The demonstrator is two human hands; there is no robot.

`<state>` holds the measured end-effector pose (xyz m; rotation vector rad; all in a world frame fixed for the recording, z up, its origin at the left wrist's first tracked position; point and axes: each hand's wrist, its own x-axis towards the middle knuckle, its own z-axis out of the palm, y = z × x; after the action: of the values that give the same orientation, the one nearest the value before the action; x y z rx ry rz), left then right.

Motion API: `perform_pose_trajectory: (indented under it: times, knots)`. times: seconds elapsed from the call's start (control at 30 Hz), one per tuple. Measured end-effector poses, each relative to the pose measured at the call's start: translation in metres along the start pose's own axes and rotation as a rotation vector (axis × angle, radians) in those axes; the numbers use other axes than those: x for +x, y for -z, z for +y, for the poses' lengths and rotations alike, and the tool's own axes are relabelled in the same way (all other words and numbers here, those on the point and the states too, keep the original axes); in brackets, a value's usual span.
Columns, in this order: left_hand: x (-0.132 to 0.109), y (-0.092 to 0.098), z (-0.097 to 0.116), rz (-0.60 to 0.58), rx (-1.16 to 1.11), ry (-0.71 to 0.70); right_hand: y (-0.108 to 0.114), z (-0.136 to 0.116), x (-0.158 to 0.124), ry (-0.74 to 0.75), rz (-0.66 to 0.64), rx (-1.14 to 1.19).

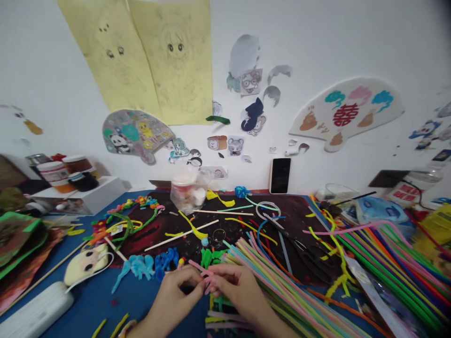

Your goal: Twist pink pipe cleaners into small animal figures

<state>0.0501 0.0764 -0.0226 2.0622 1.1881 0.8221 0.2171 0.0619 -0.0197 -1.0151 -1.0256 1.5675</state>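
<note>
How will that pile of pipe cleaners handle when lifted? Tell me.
The pile of pipe cleaners will likely slump apart, since the strands lie loose and unbound. Each is probably light and bendy, judging by the pink one bent between left hand and right hand.

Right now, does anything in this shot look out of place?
A dark green curved strip sits on the white wall beside the yellow drawing paper; unlike the cartoon stickers around it, it shows no picture.
</note>
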Motion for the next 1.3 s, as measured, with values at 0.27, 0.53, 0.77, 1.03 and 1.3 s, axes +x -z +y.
perform_pose_trajectory:
  times: [0.27,0.53,0.77,1.03,1.3]
  knots:
    - [-0.007,-0.002,0.002,0.025,-0.142,0.044,-0.001,0.004,-0.001,-0.038,-0.09,0.014]
    - [-0.012,-0.011,-0.002,-0.139,-0.535,0.127,-0.002,0.0,-0.007,-0.094,-0.19,-0.004]
    - [-0.015,-0.012,-0.006,-0.157,-0.423,0.073,-0.003,-0.006,-0.011,-0.151,-0.36,0.0]
    - [-0.015,-0.011,-0.004,-0.163,-0.396,0.056,-0.001,-0.001,-0.008,-0.157,-0.299,-0.006]
    - [-0.016,-0.011,-0.003,-0.207,-0.432,0.063,-0.006,-0.005,-0.008,-0.172,-0.249,-0.017]
